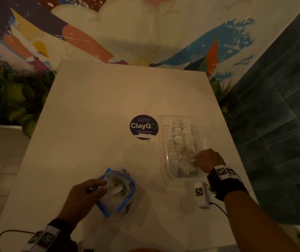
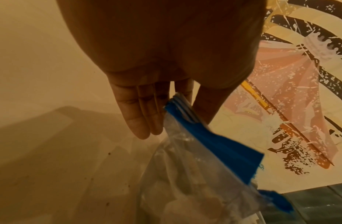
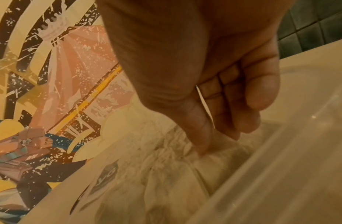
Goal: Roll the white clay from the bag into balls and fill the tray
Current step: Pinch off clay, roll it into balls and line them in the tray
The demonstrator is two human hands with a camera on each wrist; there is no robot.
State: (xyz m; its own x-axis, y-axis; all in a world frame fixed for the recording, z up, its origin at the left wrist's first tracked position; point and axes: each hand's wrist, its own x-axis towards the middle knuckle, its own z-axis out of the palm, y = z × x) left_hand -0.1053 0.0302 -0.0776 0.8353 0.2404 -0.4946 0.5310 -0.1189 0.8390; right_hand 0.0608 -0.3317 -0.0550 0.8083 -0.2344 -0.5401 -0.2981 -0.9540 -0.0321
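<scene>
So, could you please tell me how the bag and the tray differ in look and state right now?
The bag is soft, crumpled plastic with a blue zip edge; the tray is a rigid clear container. The bag holds loose white clay lumps, while the tray holds clay balls in three rows. The left hand pinches the bag's rim; the right hand reaches into the tray's near end. Both are see-through and sit on the white table.

Your clear tray (image 1: 167,160) sits right of centre on table, three rows of white clay balls (image 1: 179,142) filling it nearly end to end. Your zip bag (image 1: 116,193), clear with blue seal, lies near-left, mouth open, white clay inside.
</scene>
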